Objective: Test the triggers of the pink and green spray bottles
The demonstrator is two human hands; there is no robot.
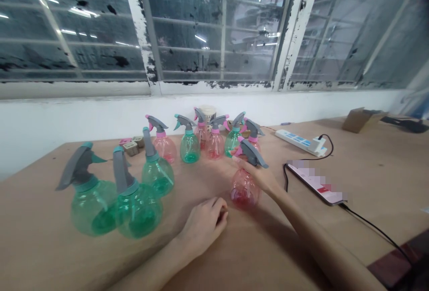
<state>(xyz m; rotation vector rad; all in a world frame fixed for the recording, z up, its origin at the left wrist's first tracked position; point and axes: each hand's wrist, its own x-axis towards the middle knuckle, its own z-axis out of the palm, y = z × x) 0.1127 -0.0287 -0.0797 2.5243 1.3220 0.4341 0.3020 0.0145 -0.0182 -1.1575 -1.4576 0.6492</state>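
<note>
Right of centre in the frame, the person's right hand (252,170) wraps around the neck of a pink spray bottle (244,193). At lower centre, the left hand (205,220) rests loosely curled on a wooden table (191,183). Three green spray bottles (139,212) stand at left.

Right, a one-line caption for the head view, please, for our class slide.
The right hand grips a pink spray bottle near its neck; the left hand lies curled on the tabletop.
</note>
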